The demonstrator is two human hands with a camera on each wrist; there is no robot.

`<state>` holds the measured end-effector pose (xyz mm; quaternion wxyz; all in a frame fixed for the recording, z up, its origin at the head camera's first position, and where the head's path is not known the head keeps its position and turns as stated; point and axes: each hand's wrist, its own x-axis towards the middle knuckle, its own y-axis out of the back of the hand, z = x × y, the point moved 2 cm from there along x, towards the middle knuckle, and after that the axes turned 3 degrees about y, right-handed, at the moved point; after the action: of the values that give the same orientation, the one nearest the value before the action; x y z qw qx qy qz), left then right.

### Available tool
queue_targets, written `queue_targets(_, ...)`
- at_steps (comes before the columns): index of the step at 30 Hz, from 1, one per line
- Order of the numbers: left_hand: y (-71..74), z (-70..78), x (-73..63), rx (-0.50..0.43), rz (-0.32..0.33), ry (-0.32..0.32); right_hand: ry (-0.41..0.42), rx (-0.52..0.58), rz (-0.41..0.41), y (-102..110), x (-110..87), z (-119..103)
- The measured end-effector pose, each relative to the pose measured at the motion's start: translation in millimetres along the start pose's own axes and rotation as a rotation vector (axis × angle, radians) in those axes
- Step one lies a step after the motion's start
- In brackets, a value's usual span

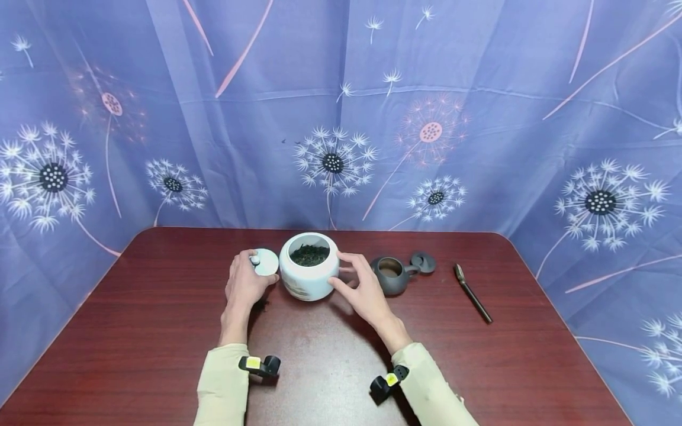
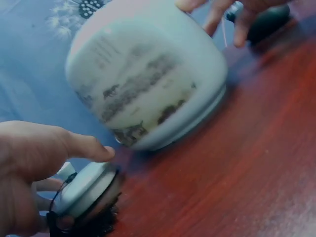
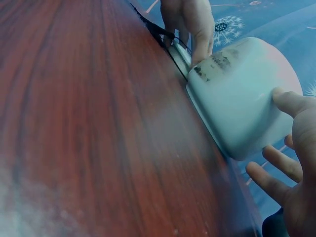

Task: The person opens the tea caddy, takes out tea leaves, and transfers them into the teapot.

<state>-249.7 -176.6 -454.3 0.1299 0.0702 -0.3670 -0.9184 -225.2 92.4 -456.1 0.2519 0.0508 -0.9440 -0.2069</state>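
Note:
A round white jar (image 1: 305, 284) with a painted landscape stands uncovered near the table's back edge, dark tea leaves (image 1: 310, 255) inside it. Left of it, low over the table, is its white knobbed lid (image 1: 268, 263). My left hand (image 1: 246, 283) holds this lid by the rim; in the left wrist view the thumb lies at the edge of the lid (image 2: 88, 185) and the fingers are behind it. My right hand (image 1: 364, 290) is at the jar's right side, thumb touching the wall, the other fingers spread and fairly straight in the right wrist view.
Right of the jar stands a dark grey teapot (image 1: 393, 285), uncovered, with its round lid (image 1: 423, 262) beside the handle. A slim dark stick with a pale tip (image 1: 473, 294) lies farther right. Small dark bits (image 1: 261, 304) lie near the left hand. A blue curtain (image 1: 256, 148) hangs behind the table.

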Motion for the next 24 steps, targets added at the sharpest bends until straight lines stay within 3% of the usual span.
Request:
queue_targets(8,7.0,3.6,-3.8,-0.031,-0.026,0.029,0.021,-0.008,-0.001,0.1,-0.8,-0.9)
queue_targets(17,15.7,8.1,-8.5,0.023,0.026,0.03,0.017,0.02,-0.002,-0.1,-0.3,-1.2)
queue_targets(21,19.1,10.6,-8.4,-0.018,0.091,-0.014,0.003,0.008,-0.009,0.0,-0.8,-1.2)
queue_targets(24,20.2,14.1,-6.6,-0.13,0.113,-0.081,-0.003,0.0,-0.007,0.0,-0.9,-0.4)
